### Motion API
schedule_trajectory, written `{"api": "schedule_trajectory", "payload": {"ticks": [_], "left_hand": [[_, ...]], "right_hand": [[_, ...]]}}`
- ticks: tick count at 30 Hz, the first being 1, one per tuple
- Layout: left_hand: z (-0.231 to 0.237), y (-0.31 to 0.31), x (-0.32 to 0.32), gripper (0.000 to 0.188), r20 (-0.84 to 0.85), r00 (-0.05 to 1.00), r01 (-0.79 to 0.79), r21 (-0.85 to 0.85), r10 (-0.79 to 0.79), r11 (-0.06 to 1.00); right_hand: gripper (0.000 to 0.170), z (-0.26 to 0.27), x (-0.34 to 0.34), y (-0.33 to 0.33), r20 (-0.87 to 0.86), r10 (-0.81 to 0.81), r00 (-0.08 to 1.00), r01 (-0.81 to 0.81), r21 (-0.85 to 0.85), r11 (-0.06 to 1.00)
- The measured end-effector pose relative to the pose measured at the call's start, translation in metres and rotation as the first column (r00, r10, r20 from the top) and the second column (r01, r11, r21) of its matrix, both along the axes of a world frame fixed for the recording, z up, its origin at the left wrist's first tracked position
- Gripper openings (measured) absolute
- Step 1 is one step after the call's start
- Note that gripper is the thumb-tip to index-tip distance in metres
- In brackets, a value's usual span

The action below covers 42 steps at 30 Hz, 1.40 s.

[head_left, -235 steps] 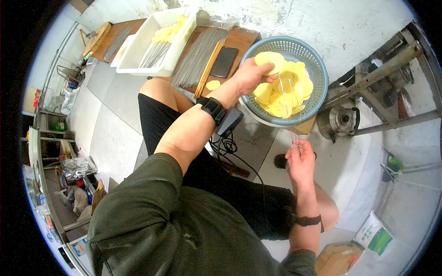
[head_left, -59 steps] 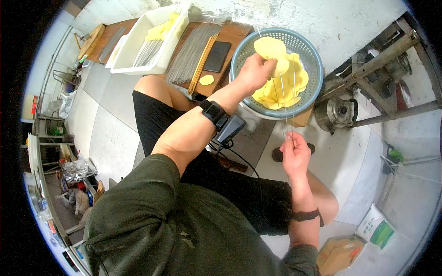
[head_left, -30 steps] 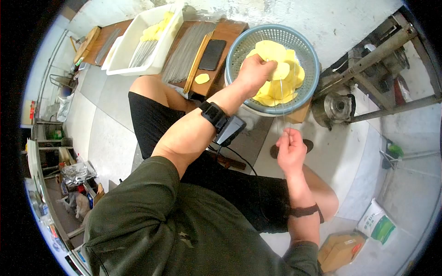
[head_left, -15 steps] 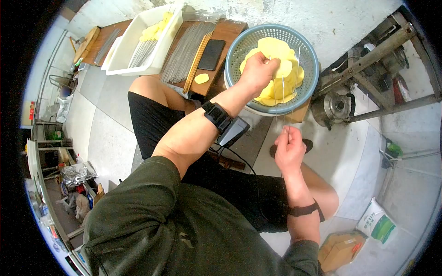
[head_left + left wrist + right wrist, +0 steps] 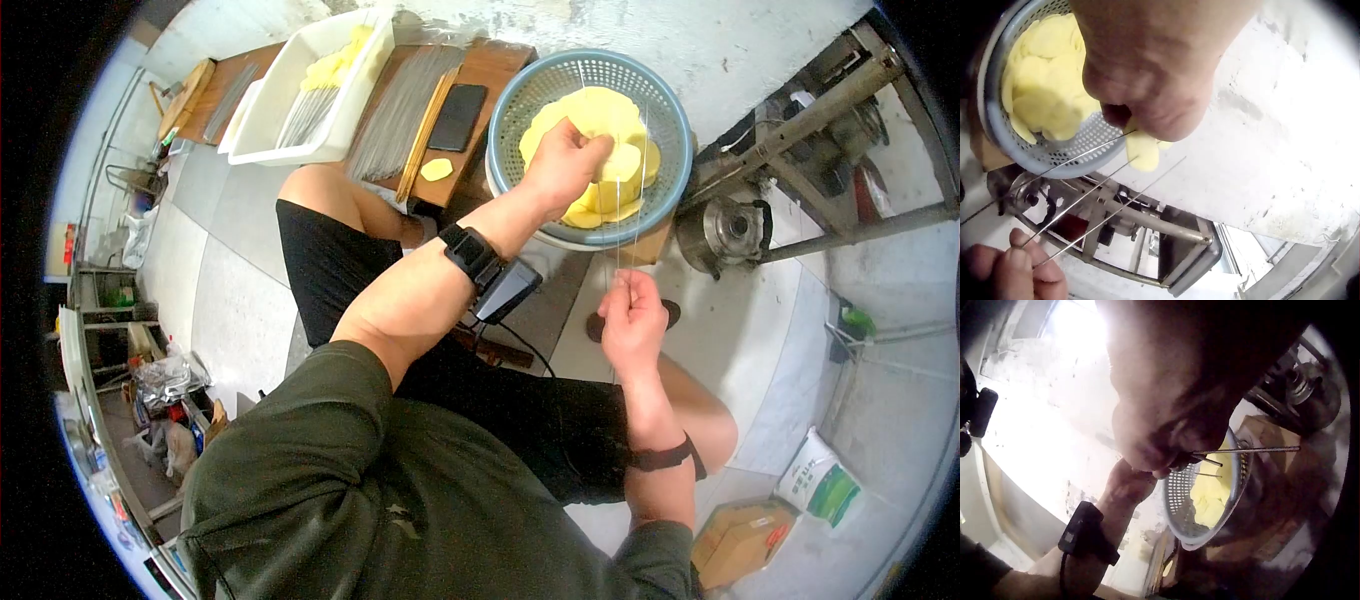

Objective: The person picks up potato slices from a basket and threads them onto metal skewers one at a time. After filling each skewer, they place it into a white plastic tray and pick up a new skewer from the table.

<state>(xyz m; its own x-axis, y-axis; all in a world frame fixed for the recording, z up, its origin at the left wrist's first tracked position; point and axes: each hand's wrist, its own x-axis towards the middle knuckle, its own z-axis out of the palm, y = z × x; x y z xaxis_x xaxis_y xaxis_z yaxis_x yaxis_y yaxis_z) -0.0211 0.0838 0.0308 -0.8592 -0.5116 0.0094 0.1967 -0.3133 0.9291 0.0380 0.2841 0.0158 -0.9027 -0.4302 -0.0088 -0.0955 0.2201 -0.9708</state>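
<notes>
In the head view my left hand (image 5: 566, 168) pinches a small yellow slice (image 5: 621, 162) above the blue colander (image 5: 508, 112), which holds a pile of thin yellow slices (image 5: 590, 205). My right hand (image 5: 634, 318), lower and nearer my body, grips thin metal skewers (image 5: 617, 222) in its fingertips. The left wrist view has a skewer tip touching the slice (image 5: 1142, 153) under my left hand (image 5: 1147, 94); another tip passes beside it, free of the slice. My left fingertips are mostly hidden. In the right wrist view skewer ends (image 5: 1260, 450) stick out from my right hand (image 5: 1166, 412).
A white tub (image 5: 240, 140) of skewered slices stands on the low wooden table (image 5: 500, 62), beside grey skewers (image 5: 405, 115), yellowish sticks (image 5: 428, 135), a black phone (image 5: 458, 117) and a loose slice (image 5: 436, 169). A metal kettle (image 5: 722, 235) and frame (image 5: 830, 135) are on the right.
Earlier my left hand held a large slice up over the colander; now a small slice shows at its fingertips. It has shifted slightly toward my body, while my right hand has stayed nearly in place.
</notes>
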Motion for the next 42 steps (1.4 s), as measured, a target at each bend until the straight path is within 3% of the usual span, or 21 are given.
{"api": "schedule_trajectory", "payload": {"ticks": [7,13,17,22,24,25,27,30,34,37,42], "left_hand": [[-0.003,-0.001,-0.001,0.029,-0.061,0.998,0.037,0.059,-0.033,0.998],[-0.002,-0.002,-0.001,0.030,-0.074,0.996,0.062,0.036,-0.059,0.997],[-0.003,-0.004,0.003,0.030,-0.036,0.994,0.097,-0.030,-0.098,0.995],[-0.013,0.008,0.009,0.030,0.002,0.988,0.154,-0.046,-0.154,0.987],[-0.011,0.007,0.010,0.029,-0.049,0.984,0.179,0.112,-0.174,0.977],[-0.009,0.006,0.009,0.029,-0.050,0.984,0.178,0.113,-0.174,0.978],[0.011,0.004,0.009,0.028,-0.054,0.996,0.083,0.421,-0.067,0.903],[0.013,-0.006,0.001,0.029,-0.062,0.995,0.094,0.498,-0.072,0.862],[0.025,-0.006,0.003,0.027,0.002,0.998,0.051,0.538,-0.062,0.841],[0.018,-0.007,0.003,0.026,-0.052,0.995,0.101,0.533,-0.087,0.840],[0.021,0.000,0.006,0.027,-0.023,0.996,0.087,0.494,-0.087,0.865]], "right_hand": [[0.012,0.000,0.001,0.002,0.086,0.023,0.996,-0.018,-0.052,0.998],[0.012,-0.004,-0.003,0.005,0.229,0.033,0.973,-0.008,-0.110,0.994],[0.013,-0.009,-0.005,0.006,0.238,0.039,0.971,-0.005,-0.142,0.990],[0.013,-0.014,-0.008,0.004,0.178,0.022,0.984,0.017,-0.218,0.976],[0.013,-0.019,-0.009,0.006,0.107,0.002,0.994,0.017,-0.174,0.985],[0.013,-0.021,-0.008,0.006,0.040,-0.012,0.999,0.018,-0.132,0.991],[0.014,-0.025,-0.010,0.008,-0.003,-0.012,1.000,0.012,-0.096,0.995],[0.014,-0.023,-0.009,0.007,-0.118,-0.012,0.993,0.009,-0.027,1.000],[0.013,-0.028,-0.009,0.007,-0.220,-0.034,0.975,0.037,0.009,0.999],[0.013,-0.026,-0.007,0.006,-0.275,-0.037,0.961,0.049,0.035,0.998],[0.013,-0.026,-0.007,0.005,-0.223,-0.045,0.974,0.044,-0.012,0.999]]}}
